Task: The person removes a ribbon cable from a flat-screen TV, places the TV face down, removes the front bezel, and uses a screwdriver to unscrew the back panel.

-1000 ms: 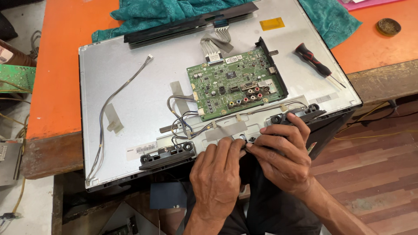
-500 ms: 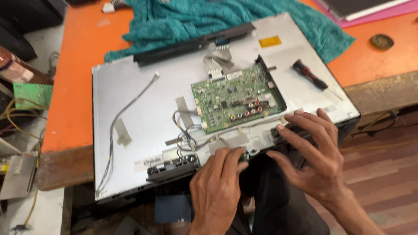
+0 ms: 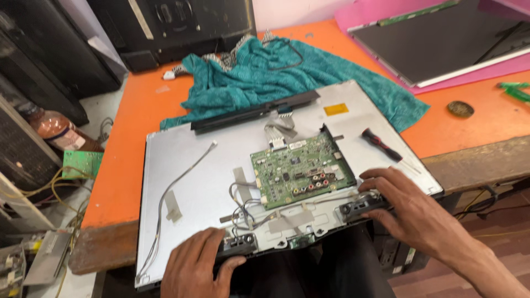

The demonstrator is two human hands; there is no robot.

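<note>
Orange table (image 3: 127,160): panel (image 3: 193,171) edge is gripped by left hand (image 3: 196,270), right hand (image 3: 411,212), fingers curled over speakers (image 3: 361,205).

Two bare hands show at the near edge, with no gloves, rings or watch visible. The left hand (image 3: 194,267) is cut off at the wrist by the frame. The right hand (image 3: 411,212) runs into a bare forearm, unsleeved as far as the frame's right corner.
</note>
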